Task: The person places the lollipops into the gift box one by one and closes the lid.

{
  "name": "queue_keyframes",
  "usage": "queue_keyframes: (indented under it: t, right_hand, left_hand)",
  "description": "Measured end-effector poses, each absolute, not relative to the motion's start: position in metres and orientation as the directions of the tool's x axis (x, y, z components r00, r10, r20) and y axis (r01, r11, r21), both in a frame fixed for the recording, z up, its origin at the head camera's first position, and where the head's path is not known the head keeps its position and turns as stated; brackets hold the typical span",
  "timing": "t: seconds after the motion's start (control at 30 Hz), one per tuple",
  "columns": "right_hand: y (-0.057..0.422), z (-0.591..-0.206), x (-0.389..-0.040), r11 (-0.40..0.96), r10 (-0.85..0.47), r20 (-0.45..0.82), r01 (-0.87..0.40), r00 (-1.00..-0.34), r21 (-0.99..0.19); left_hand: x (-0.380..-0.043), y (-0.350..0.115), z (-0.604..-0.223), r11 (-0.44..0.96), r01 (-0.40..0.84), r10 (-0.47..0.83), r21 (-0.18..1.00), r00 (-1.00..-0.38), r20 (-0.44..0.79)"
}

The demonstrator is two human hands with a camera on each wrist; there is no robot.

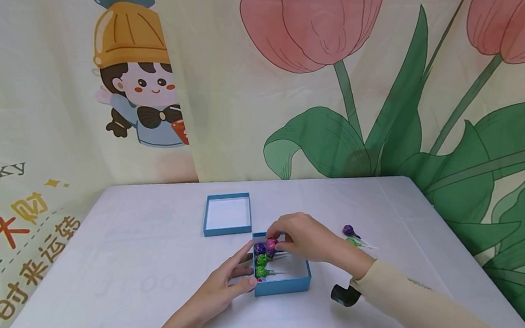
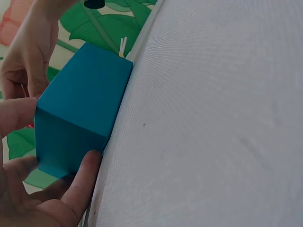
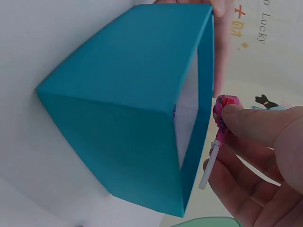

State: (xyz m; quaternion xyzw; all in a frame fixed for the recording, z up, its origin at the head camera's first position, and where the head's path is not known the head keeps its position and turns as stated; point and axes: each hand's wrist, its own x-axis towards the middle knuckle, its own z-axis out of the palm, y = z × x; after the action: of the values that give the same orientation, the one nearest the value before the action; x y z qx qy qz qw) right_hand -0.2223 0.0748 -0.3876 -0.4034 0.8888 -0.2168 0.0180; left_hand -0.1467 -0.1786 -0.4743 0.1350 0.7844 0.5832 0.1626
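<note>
A blue box stands on the white table. Inside, along its left, lie lollipops: purple and several green. With thumb and fingertips, my right hand pinches a pink-wrapped lollipop by its head, over the box's back part. In the right wrist view its white stick points down beside the rim. My left hand rests against the box's left wall, fingers extended and spread, thumb at the near corner. Its fingertips touch the blue side in the left wrist view.
Behind the box lies a blue-rimmed lid, its white inside facing up. To the right, a purple lollipop and a green one lie on the tablecloth. A black device shows under the right wrist. A printed curtain hangs behind the table.
</note>
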Motion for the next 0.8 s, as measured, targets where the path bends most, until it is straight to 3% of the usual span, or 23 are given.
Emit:
queue_keyframes:
  t: [0.5,0.8]
  right_hand:
    - [0.068,-0.420,-0.223,0.570,-0.747,0.090,-0.705,-0.659,-0.423]
    - [0.066,-0.429,-0.221,0.567,-0.767,0.083,-0.733,-0.636,-0.375]
  left_hand:
    - [-0.146,-0.178,-0.473,0.282,0.012,0.401,0.959,-0.910,-0.106]
    - [-0.146,-0.180,-0.474,0.269,0.028,0.413,0.963,-0.906,-0.089]
